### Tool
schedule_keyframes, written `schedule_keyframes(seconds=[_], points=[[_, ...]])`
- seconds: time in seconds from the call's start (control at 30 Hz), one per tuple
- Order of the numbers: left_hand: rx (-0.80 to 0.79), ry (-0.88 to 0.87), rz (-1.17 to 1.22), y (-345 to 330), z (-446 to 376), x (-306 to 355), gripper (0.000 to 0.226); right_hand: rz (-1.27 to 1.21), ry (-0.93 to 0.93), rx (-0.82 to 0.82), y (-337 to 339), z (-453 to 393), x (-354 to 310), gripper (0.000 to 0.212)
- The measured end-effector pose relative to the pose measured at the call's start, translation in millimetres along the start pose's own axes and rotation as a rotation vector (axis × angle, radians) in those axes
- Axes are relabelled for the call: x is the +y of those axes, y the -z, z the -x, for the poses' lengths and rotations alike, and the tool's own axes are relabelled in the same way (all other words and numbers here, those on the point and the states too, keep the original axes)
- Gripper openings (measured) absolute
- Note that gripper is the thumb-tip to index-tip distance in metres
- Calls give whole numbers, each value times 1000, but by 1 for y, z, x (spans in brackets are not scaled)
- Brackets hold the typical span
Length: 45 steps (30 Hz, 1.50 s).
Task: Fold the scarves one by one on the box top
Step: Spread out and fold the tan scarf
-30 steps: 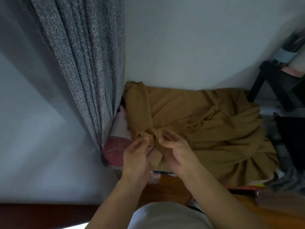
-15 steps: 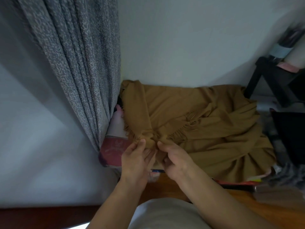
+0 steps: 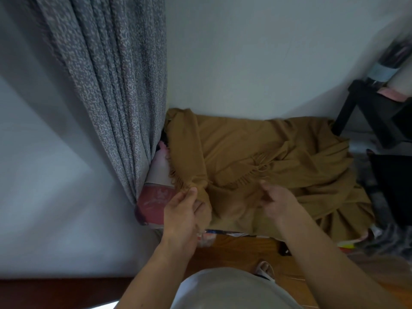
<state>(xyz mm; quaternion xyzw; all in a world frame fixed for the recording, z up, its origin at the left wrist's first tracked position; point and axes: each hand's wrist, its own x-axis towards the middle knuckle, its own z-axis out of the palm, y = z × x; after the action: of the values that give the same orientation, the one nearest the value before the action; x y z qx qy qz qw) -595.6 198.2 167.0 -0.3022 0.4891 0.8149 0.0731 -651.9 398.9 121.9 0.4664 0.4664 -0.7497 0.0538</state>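
Most of the red-and-white printed cardboard box (image 3: 156, 197) is buried under cloth, so only its left end and a strip of the front edge can be seen. The stuff at the far right is blurred: a black frame or stand (image 3: 365, 114) and some dark items that can't really be made out.

The box is pushed up against a plain white wall (image 3: 256, 63), with a grey speckled curtain (image 3: 116, 85) hanging down on the left and brushing its corner. Brown wooden floor (image 3: 240, 246) is seen below the box.

The mustard-brown fringed scarf (image 3: 278, 152) is spread in loose rumpled folds across the box top. Its near-left fringed corner is pinched by the left hand (image 3: 182, 210), thumb on top. The right hand (image 3: 276, 201) is placed just beside it on the near edge, fingers curled into the fabric; the grip looks like a grasp, though it's a bit blurred.
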Motion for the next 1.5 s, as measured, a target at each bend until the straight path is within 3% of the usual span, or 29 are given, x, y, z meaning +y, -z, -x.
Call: schedule_keyframes(seconds=[0.13, 0.23, 0.33, 0.4, 0.5, 0.63, 0.73, 0.9, 1.13, 1.33, 1.5], points=[[9, 35, 6, 1, -2, 2, 10, 196, 409, 261, 11, -12, -26, 32], [-18, 36, -18, -1, -2, 2, 11, 261, 509, 258, 11, -13, -37, 34], [-12, -4, -94, 0, -4, 2, 9, 512, 664, 232, 7, 1, -36, 35], [-9, -37, -140, 1, -5, 2, 7, 615, 796, 168, -5, 22, -26, 34], [-43, -50, -133, -2, -2, 5, 7, 685, 898, -93, -30, 51, 6, 27], [-97, -103, -200, -6, 1, 9, 17, 825, 1223, -377, -44, 68, 53, 21], [-117, -109, -265, -2, 2, 12, 21, 939, 1356, -431, -40, 65, 61, 25], [-129, -100, -315, 5, 3, 18, 23, 1142, 1652, -387, -36, 68, 59, 30], [-141, -119, -353, 9, 7, 24, 28, 1257, 1768, -310, -36, 74, 63, 29], [-296, -37, -282, 8, 18, 32, 22, 1302, 1876, -275, -32, 74, 69, 25], [-125, 39, -40, 8, 13, 23, 19, 1286, 1850, -285, -43, 85, 79, 30]])
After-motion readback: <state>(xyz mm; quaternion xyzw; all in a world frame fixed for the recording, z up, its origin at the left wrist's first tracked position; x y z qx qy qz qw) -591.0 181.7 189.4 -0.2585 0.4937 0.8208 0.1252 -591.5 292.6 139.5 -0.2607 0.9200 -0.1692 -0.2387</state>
